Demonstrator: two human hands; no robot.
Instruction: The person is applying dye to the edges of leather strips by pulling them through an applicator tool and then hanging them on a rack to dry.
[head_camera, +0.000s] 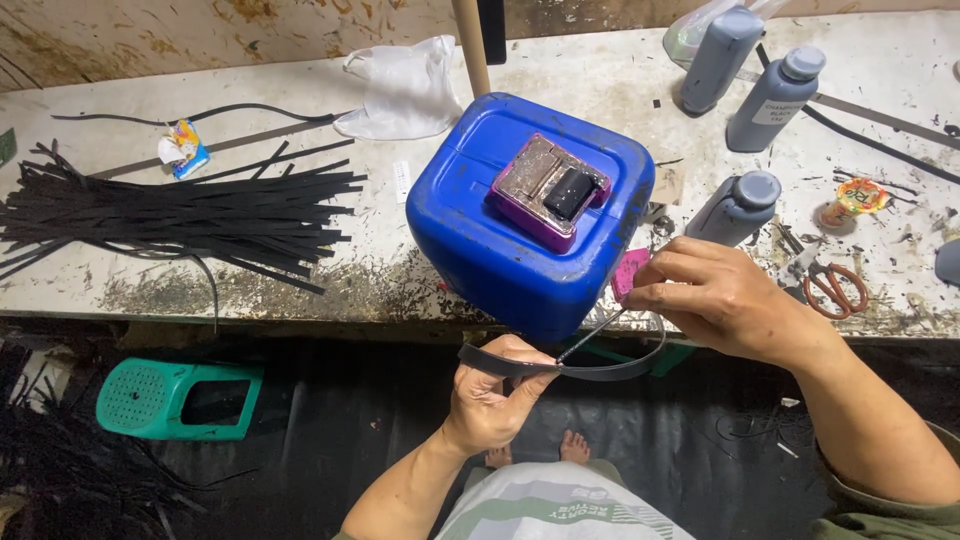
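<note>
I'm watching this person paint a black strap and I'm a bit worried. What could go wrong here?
The brush in the right hand works close to the left hand pinching the black strap, so the fingers could get smeared. The dark tray sits on top of the blue jug, near the table edge; a bump might spill it.

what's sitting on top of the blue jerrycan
On the blue jerrycan lies a purple-edged tray holding a metallic plate and a black block. What is under the tray, and inside the can, is covered.
</note>
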